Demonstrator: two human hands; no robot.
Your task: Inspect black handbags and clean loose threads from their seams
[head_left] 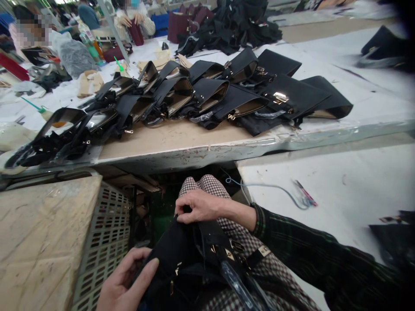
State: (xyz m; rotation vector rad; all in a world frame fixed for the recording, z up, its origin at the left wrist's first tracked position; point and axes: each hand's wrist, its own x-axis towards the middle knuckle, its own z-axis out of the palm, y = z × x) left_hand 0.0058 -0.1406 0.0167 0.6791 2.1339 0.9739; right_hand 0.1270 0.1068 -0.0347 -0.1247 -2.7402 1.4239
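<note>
A black handbag (188, 255) with gold-coloured zip pulls and clasp parts lies across the lap on checked cloth. My left hand (129, 278) pinches its left edge between thumb and fingers. At the bag's upper edge, my right hand (197, 206) is closed, thumb and forefinger pressed on the black material. A strap or handle wrapped in clear plastic (238, 285) hangs on the bag's right side. The underside of the bag is hidden.
Rows of black handbags (207, 93) lie on the worktable (194, 155) ahead. A cardboard-topped plastic crate (103, 233) stands left. Small pink-handled snips (306, 193) and a blue cord lie right. Beyond the table, a person holds a dark red piece (135, 32).
</note>
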